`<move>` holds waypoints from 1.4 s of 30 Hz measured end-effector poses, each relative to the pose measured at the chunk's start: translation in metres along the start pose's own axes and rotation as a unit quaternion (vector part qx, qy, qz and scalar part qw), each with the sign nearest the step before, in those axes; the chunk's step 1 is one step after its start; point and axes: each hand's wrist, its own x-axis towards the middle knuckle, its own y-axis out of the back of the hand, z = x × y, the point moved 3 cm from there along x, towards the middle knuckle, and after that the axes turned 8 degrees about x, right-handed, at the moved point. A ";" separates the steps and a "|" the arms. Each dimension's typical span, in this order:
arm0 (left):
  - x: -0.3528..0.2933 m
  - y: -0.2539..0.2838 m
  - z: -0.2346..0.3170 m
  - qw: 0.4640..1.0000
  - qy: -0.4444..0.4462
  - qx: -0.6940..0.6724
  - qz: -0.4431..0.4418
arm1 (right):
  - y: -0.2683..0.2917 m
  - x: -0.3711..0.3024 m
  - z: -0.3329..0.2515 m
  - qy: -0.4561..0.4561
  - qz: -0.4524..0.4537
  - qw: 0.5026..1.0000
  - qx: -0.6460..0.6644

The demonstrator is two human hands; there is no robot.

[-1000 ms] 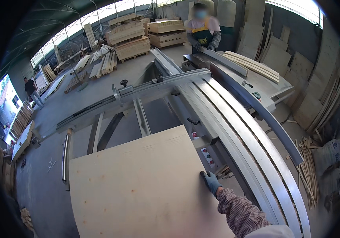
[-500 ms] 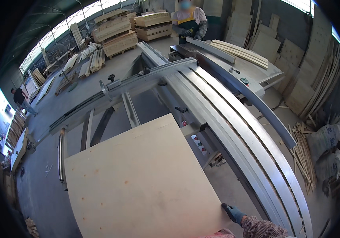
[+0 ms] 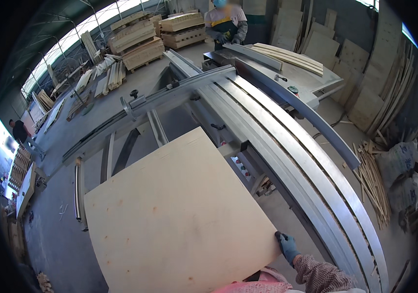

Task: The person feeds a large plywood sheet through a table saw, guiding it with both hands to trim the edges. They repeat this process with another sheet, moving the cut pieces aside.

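A large pale plywood sheet (image 3: 179,210) with small brownish knots takes up the lower middle of the view. Gripping its right edge near the lower corner is my right hand (image 3: 287,246), in a blue-grey glove with dark fingertips and a checked sleeve behind it. My left hand does not show. The far end of the sheet reaches over the open frame of a panel saw's sliding table (image 3: 156,129). To the right of the sheet runs the long silver sliding carriage (image 3: 272,146), apart from my hand.
A co-worker (image 3: 226,24) in gloves stands behind the saw table (image 3: 311,80), where wooden strips (image 3: 289,58) lie. Stacked lumber (image 3: 138,44) stands far left. Another person (image 3: 23,134) is at the left. Thin offcuts (image 3: 372,190) and white sacks (image 3: 399,161) lie at right.
The sheet's far corner and my right hand appear slightly higher in the view, the hand still on the edge. The surroundings have shifted a little as my head moved.
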 end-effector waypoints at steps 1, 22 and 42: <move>-0.001 0.004 0.001 1.000 0.000 -0.001 0.001 | -0.001 0.012 -0.024 -0.022 -0.005 1.000 -0.019; -0.031 0.035 0.007 1.000 0.010 -0.001 0.007 | 0.085 0.053 -0.077 0.236 0.238 0.901 -0.276; -0.078 0.148 0.041 0.979 -0.094 -0.155 0.089 | -0.163 -0.087 -0.114 -0.203 -0.308 0.893 0.259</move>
